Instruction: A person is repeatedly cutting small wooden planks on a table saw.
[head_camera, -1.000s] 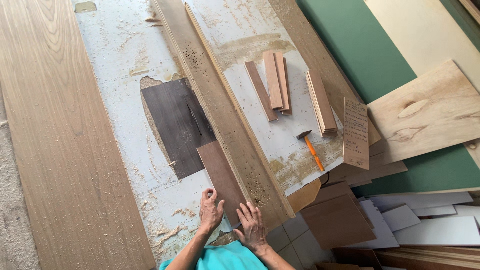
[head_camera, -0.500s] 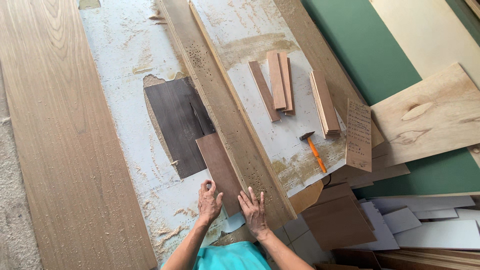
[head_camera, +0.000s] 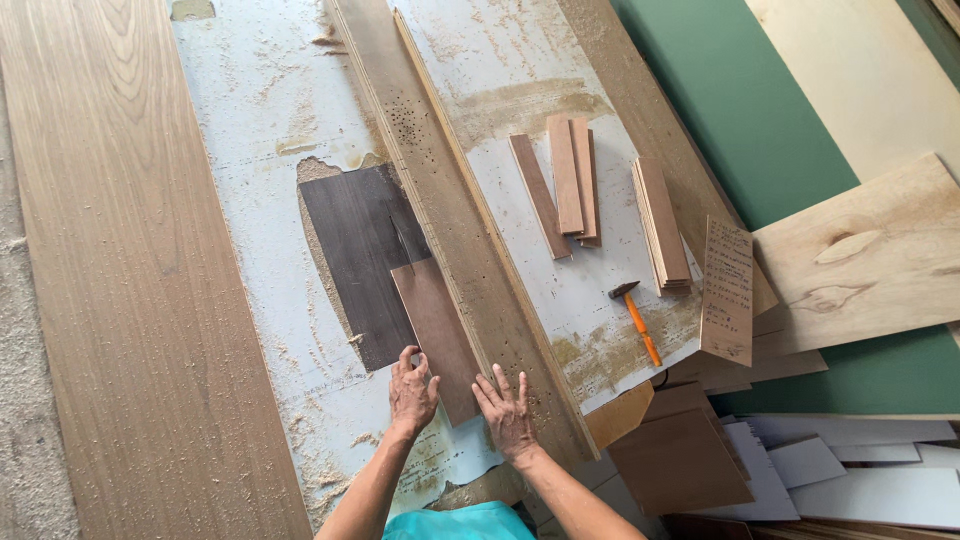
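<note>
A brown rectangular wood piece lies flat on the white, sawdust-covered table top, its right edge against a long plywood fence board. My left hand rests flat on the piece's near left corner. My right hand lies flat with its fingers spread at the near right corner, partly on the fence board. The far end of the piece meets a saw blade that stands in a dark panel.
Loose wood strips and a stack of strips lie beyond the fence. An orange-handled hammer sits beside a written-on board. A large oak-veneer sheet lies at left. Offcuts pile at lower right.
Both hands have pushed the brown piece forward along the fence, so its far end has come up to the saw blade.
</note>
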